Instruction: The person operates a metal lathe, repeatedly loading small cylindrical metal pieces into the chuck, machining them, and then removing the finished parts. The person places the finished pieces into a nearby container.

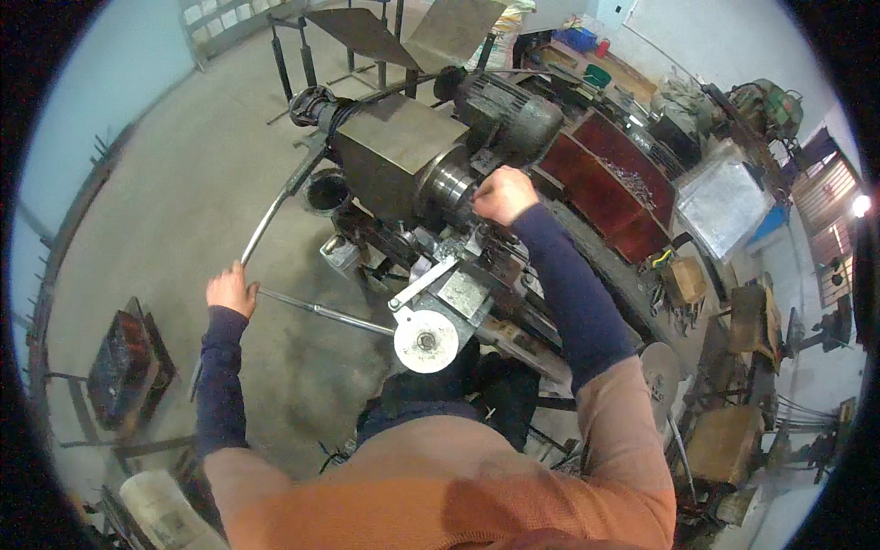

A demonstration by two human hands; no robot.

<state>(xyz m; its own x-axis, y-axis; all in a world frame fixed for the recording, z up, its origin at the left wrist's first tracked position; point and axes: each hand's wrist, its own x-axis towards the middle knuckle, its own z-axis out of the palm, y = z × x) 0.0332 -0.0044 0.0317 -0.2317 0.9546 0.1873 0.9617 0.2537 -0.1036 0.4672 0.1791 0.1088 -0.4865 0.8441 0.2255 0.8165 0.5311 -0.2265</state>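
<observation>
left hand [231, 290] is wrapped round the end of 1 long metal lever [321, 312], out over bare concrete floor [183, 183]. right hand [502, 194], arm stretched forward, is fisted on the grey machine [403, 160] by its chuck [449, 183]. 1 round white disc [426, 341] sits nearest, in a cluttered workshop.

A single fisheye camera sits on the person's head and looks steeply down, close over the orange-sleeved shoulders at six o'clock. The machine [431, 183] fills the centre near twelve, workshop floor [183, 192] curves away toward nine and cluttered benches [632, 165] toward two.
</observation>
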